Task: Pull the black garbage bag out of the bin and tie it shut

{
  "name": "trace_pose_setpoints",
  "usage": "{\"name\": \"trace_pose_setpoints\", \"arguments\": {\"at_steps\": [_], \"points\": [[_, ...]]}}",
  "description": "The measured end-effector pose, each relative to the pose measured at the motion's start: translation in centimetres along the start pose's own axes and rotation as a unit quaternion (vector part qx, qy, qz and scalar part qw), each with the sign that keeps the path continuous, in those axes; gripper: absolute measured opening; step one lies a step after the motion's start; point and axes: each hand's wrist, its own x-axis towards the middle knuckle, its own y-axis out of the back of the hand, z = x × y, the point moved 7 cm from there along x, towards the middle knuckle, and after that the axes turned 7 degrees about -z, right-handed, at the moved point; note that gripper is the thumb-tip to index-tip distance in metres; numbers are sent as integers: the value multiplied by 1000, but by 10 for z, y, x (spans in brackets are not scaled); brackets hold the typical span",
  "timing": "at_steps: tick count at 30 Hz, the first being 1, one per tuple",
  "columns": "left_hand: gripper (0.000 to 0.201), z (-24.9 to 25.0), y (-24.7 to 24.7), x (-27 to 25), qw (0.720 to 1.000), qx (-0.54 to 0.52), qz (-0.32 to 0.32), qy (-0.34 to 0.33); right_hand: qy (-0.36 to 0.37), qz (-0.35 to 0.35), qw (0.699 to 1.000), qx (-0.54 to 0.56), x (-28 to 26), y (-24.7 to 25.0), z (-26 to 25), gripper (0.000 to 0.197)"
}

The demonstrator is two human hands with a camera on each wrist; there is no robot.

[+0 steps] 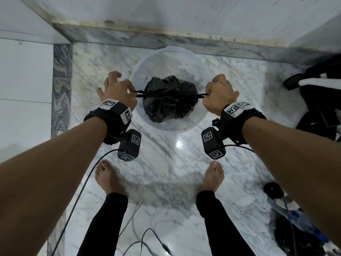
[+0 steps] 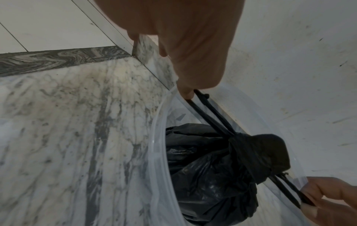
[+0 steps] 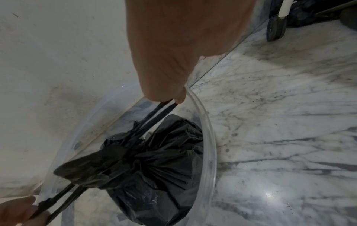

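The black garbage bag [image 1: 169, 99] sits gathered inside a clear plastic bin [image 1: 142, 65] on the marble floor, its neck cinched by black drawstrings [image 1: 195, 96] stretched sideways. My left hand [image 1: 129, 92] pinches the left drawstring loop just outside the bin's left rim. My right hand [image 1: 207, 95] grips the right loop over the right rim. In the left wrist view the strings [image 2: 210, 116] run from my fingers down to the bag [image 2: 212, 175]. The right wrist view shows the bag [image 3: 154, 165] and bin rim [image 3: 204, 122] below my fingers.
The bin stands close to the white back wall [image 1: 184, 13] and a marble skirting. A tiled wall [image 1: 24, 80] is at the left. Dark wheeled equipment [image 1: 321, 100] crowds the right side. My bare feet [image 1: 108, 178] and loose cables [image 1: 147, 242] are on the floor nearer me.
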Motion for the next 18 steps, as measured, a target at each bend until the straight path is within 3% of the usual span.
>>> {"name": "trace_pose_setpoints", "arguments": {"at_steps": [13, 18], "points": [[14, 2, 1, -4, 1000, 15, 0, 6, -12, 0, 1000, -12, -5, -1, -3, 22], [27, 1, -6, -9, 998, -26, -52, -3, -27, -35, 999, -4, -12, -2, -3, 27]]}}
